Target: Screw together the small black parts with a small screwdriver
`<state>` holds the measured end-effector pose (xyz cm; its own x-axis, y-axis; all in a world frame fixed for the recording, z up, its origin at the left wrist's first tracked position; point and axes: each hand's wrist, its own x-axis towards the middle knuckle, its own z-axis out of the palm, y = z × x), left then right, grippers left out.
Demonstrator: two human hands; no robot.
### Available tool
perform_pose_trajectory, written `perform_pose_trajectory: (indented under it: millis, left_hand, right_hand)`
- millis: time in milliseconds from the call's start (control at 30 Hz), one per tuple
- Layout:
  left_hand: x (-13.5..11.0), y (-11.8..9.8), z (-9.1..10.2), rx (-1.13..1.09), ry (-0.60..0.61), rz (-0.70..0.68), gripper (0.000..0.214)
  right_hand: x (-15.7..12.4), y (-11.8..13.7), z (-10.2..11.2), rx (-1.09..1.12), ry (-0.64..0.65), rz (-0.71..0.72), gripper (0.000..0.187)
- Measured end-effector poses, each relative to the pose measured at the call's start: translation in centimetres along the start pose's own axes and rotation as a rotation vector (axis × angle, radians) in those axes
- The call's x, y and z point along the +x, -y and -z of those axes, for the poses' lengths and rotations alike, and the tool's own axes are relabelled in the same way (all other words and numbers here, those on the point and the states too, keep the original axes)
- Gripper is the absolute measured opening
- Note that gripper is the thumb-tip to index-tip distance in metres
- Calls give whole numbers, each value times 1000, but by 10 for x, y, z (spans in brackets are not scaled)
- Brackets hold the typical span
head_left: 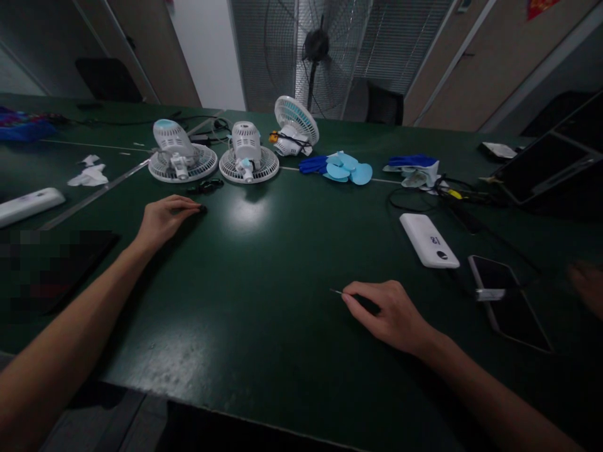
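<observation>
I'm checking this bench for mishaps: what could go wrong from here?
The thin piece in the right hand's fingers could slip and get lost. The small black thing at the left hand's fingertips might get knocked away. The tangled black cables could snag something.

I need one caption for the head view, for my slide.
Left hand pinching a dark part, right hand a thin rod, white fans beyond.

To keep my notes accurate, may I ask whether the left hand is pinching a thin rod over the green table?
Not quite: the head view shows the right hand pinching the thin rod over the green table, not the left hand.
</observation>
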<state>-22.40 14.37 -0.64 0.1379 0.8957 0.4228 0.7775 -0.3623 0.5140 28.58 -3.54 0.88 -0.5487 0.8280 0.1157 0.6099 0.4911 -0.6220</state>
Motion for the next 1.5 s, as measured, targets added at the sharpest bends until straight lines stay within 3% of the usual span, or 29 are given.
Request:
perform_pose_trajectory:
  millis: [233, 300, 467, 633, 733, 867, 1067, 1200, 1367, 1500]
  left_hand:
    - [-8, -9, 2, 370, 129, -55, 40]
    - [-8, -11, 0, 394, 115, -31, 40]
    - [-4, -13, -3, 175, 0, 108, 36]
    - [0, -5, -1, -47, 32, 377, 47]
    - [2, -1, -1, -150, 46, 428, 51]
    - [3, -3, -1, -227, 64, 369, 57]
    - [-1, -13, 4, 126, 107, 36, 42]
    - [-1, -3, 3, 249, 120, -96, 46]
    - [1, 9, 1, 334, 146, -147, 52]
    - [-3, -6, 3, 379, 196, -90, 53]
  right_hand:
    - [0, 0, 1, 19, 11, -3, 27]
    - [0, 0, 1, 0, 5, -1, 26]
    - [0, 2, 1, -22, 2, 1, 26]
    - [0, 3, 1, -38, -13, 2, 25]
    - [0, 2, 0, -16, -9, 3, 25]
    - [-1, -1, -1, -4, 2, -10, 25]
    - [-1, -2, 0, -13, 16, -10, 27]
    - [-1, -1, 1, -23, 13, -4, 27]
    - [-1, 1, 1, -29, 12, 3, 28]
    - [0, 3, 1, -46, 12, 7, 27]
